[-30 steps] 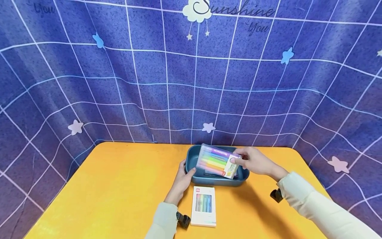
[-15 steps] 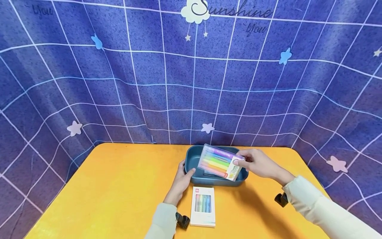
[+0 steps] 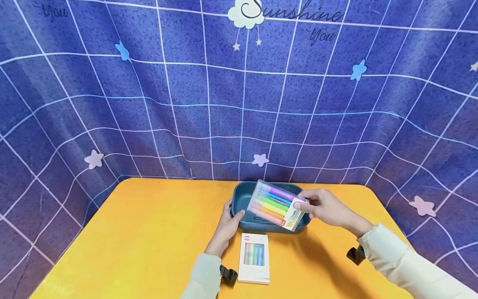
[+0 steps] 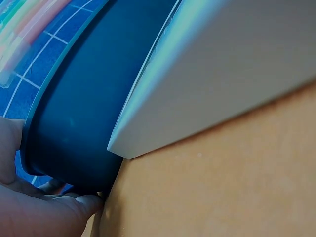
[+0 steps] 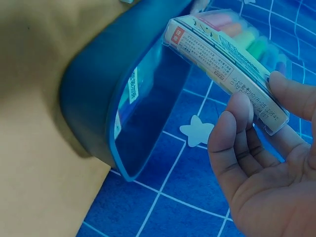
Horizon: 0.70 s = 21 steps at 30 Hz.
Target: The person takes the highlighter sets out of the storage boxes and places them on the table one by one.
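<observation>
My left hand [image 3: 226, 227] grips the left end of a dark blue plastic bin [image 3: 257, 226], thumb at the rim and fingers against the outside wall. Above the bin, my right hand [image 3: 328, 207] pinches a clear pack of rainbow-coloured markers [image 3: 271, 203] by its labelled right end. The pack is tilted, its lower right corner overlapping the bin's front rim in the head view. In the right wrist view, the thumb lies on one face of the pack [image 5: 222, 64] and fingers on the other. Another labelled package [image 5: 132, 89] lies inside the bin, mostly hidden in the head view.
A white box with a window showing coloured pens [image 3: 254, 272] lies on the yellow table [image 3: 157, 236], just in front of the bin. Behind the table hangs a blue grid-patterned curtain [image 3: 224, 91], close to the bin's back. Both wrists carry black cameras.
My right hand has shifted slightly right and toward me, carrying the marker pack with it. The left hand, the bin and the white box have stayed in place.
</observation>
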Available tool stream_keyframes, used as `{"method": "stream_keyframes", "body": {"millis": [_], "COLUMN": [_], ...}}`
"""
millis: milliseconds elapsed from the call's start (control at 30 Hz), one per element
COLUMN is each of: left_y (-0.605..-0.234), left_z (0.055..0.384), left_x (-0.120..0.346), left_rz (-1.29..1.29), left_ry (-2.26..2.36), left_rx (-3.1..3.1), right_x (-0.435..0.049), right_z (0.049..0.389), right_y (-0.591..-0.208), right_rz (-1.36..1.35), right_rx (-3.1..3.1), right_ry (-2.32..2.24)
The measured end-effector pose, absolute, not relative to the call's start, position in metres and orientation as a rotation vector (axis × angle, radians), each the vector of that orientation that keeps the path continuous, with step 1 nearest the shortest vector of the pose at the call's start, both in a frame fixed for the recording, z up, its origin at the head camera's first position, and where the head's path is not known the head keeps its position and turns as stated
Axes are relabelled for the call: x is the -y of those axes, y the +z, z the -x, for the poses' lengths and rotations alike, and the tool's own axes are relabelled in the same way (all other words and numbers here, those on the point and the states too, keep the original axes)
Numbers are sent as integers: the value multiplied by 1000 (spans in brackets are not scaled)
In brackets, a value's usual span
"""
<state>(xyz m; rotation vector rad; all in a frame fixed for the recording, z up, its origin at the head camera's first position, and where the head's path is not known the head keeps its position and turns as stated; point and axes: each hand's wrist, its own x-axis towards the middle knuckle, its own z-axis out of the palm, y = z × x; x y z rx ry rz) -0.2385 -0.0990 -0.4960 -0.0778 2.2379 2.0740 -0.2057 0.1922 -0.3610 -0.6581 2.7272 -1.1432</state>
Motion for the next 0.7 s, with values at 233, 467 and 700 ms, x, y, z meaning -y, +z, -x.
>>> {"method": "stream_keyframes", "body": {"millis": [233,467,700], "left_y": [-497,-496,-495], "left_z": [237,237,237], "left_x": [101,99,100], "left_rz": [72,73,69], "left_ry": [2077,2072,2078], "left_rx": [-2239,-2235,-2234], "right_x": [-192,-197,-200], "right_z": [200,191,186], "right_y": [-367,-372,-378], "right_rz": [676,595,569], "right_rx": [-2722,-2676,-2667], "right_ry": [-1158,-1212,-1242]}}
